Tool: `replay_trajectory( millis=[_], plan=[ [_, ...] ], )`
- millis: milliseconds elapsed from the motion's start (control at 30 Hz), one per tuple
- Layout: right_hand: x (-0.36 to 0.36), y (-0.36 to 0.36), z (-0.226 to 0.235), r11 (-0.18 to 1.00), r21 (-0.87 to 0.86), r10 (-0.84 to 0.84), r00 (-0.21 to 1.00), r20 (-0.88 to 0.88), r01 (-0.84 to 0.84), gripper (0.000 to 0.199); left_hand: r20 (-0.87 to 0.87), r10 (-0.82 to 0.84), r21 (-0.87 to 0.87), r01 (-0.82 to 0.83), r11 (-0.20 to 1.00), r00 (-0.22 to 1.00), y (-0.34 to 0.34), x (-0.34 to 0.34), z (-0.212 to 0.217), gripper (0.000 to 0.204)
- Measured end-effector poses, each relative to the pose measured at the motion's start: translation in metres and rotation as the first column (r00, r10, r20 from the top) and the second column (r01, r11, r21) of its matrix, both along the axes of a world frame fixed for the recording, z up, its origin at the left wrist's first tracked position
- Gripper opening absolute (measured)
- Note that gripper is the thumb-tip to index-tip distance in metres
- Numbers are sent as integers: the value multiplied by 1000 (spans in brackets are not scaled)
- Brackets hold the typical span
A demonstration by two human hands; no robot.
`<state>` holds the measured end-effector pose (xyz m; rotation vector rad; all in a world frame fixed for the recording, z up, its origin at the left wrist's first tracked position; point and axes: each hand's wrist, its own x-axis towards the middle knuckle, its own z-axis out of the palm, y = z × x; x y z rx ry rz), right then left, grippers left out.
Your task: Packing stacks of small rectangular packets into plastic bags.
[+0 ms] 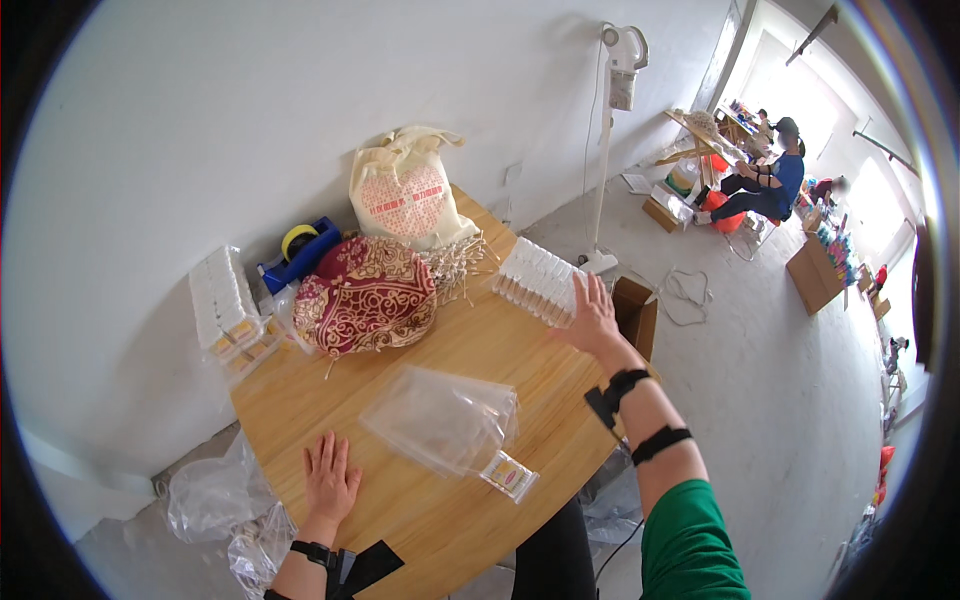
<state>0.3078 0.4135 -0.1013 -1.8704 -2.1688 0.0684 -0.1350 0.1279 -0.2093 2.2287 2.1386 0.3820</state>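
My left hand (331,481) lies flat on the wooden table (330,400) near its front left edge, fingers stretched out, holding nothing. Farther right, my right hand (592,318) reaches to a block of small white packs (540,280) stacked in rows at the table's right side. Its fingers are spread against the near right end of the block; whether they press on it I cannot tell. Between my hands lie several clear plastic bags (435,415) in a flat pile. At the pile's lower right corner rests one small white and yellow packet (509,475).
A red patterned cloth (365,300), a cream drawstring bag (405,190) and a blue tape dispenser (302,252) stand toward the wall. More white packs (222,300) sit at the left. A cardboard box (633,315) is beside the table. A seated person (775,175) works farther off.
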Motion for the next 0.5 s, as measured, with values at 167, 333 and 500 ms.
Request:
replay_trajectory(
  millis=[167,333,500],
  plan=[
    [26,50,2,936,-339,-53,992,115,90,132,21,39,-26,-39,999,999,-2,4,7,53],
    [16,57,-2,913,-405,21,989,144,40,123,39,56,-10,-56,998,998,-5,7,13,50],
    [-13,0,-9,934,-334,-100,990,103,129,115,48,57,-13,-56,998,997,-4,5,13,50]
  ],
)
